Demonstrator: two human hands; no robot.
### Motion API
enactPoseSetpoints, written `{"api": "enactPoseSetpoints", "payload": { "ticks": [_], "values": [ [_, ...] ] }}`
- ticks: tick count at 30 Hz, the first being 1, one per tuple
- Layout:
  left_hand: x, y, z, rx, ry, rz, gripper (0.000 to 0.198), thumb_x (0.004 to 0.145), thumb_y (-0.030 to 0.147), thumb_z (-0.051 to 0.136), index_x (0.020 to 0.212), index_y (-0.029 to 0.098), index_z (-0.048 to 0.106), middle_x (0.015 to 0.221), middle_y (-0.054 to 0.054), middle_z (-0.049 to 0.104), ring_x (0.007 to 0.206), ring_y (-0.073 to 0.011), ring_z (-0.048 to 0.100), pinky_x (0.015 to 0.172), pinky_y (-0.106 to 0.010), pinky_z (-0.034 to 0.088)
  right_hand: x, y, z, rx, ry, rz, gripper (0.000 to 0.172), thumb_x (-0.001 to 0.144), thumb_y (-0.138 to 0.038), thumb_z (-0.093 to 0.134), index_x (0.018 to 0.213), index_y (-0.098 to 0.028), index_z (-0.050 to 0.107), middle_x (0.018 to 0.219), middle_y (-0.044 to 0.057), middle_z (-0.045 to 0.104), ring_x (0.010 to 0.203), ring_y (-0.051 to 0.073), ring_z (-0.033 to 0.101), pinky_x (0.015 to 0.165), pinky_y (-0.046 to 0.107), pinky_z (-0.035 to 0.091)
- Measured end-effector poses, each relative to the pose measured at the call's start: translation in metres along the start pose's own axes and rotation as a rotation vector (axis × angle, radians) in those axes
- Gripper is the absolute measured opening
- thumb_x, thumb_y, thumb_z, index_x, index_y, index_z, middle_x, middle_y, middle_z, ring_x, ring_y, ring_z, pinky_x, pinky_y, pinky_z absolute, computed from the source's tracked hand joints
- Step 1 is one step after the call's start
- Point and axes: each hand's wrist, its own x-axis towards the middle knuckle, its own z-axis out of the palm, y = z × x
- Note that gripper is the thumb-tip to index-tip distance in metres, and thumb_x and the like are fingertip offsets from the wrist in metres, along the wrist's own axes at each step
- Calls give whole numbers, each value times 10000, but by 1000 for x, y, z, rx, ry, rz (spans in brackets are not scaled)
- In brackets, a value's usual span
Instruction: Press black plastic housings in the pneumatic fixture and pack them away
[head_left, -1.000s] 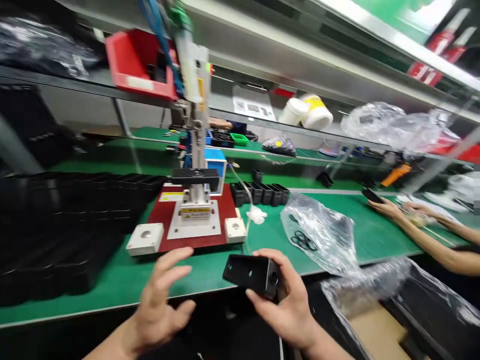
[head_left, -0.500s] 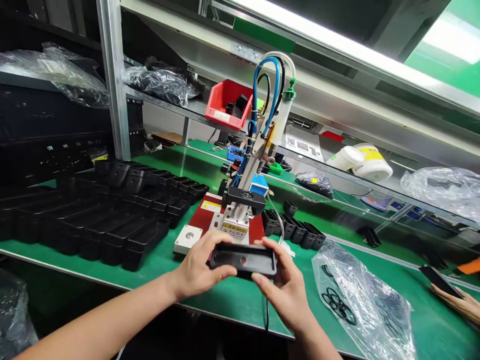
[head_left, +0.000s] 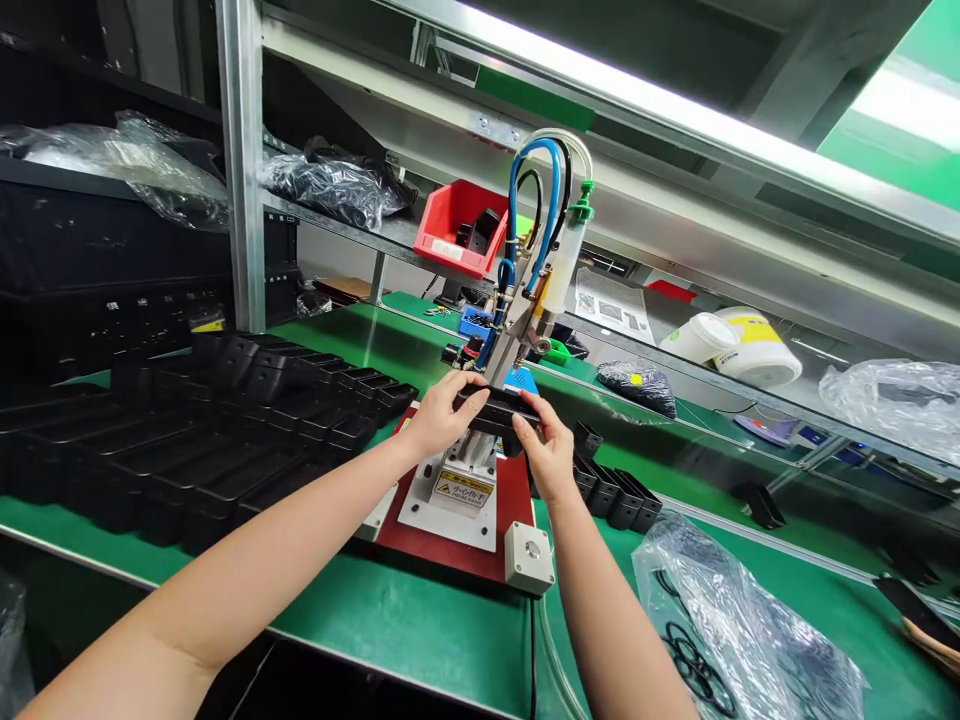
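My left hand (head_left: pixel 448 414) grips the left end of a black rectangular plastic housing (head_left: pixel 498 412), thumb at the near side. At its other end my right hand (head_left: pixel 547 450) has thumb and fingers closed around it. Both hands hold the housing level at the black holder of a small dispensing press (head_left: pixel 504 350), below its slanted syringe (head_left: pixel 568 255). Whether the housing is seated in the holder I cannot tell. Under them lies the red base (head_left: pixel 450 545), with a warning label (head_left: pixel 463 488) and a white button box (head_left: pixel 529 560) at its right corner.
Rows of black housings (head_left: pixel 187 470) cover the bench's left side; several more (head_left: pixel 622 495) stand right of the press. A clear bag with black rings (head_left: pixel 750 620) lies to the right. A red bin (head_left: pixel 461 235) sits on the shelf. At the right edge another person's hand (head_left: pixel 930 640) holds something dark.
Both hands have carried the housing forward and up, from in front of the press to its holder. The base and right button box have come into view.
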Motion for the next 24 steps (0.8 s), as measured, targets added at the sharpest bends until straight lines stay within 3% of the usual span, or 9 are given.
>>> {"api": "enactPoseSetpoints", "payload": {
  "ticks": [6,9,15,19,24],
  "values": [
    [-5,-1,15,-54,175,-63,305,927,383,420,900,182,647,943,-54,666,929,-189,613,859,-307,468,-3,0,21,59,268,20,359,925,-443,484,975,-174,716,1047,77,703,1026,210,632,971,401,463],
    [-5,0,18,-38,202,-87,308,925,372,420,897,181,661,937,-51,678,923,-189,617,854,-305,468,0,3,29,49,347,25,356,933,-407,453,968,-170,716,1019,74,700,995,206,634,943,385,472],
    [-8,2,20,6,212,-143,324,907,275,398,1068,167,658,952,-53,676,901,-185,615,823,-300,477,0,7,33,46,385,-6,335,933,-337,421,996,-182,712,1030,65,692,1003,207,629,925,376,475],
    [-9,0,21,71,212,-148,312,908,282,402,1006,179,679,853,-37,654,840,-173,615,788,-283,473,1,6,30,6,386,-25,318,921,-311,428,939,-188,721,969,52,707,957,208,638,880,361,482],
    [-10,-3,20,62,203,-143,305,907,281,414,1005,175,683,905,-43,666,870,-176,623,774,-278,464,2,7,30,21,381,-23,311,909,-299,435,913,-191,727,949,48,712,933,208,643,855,357,484]
  ]
}}
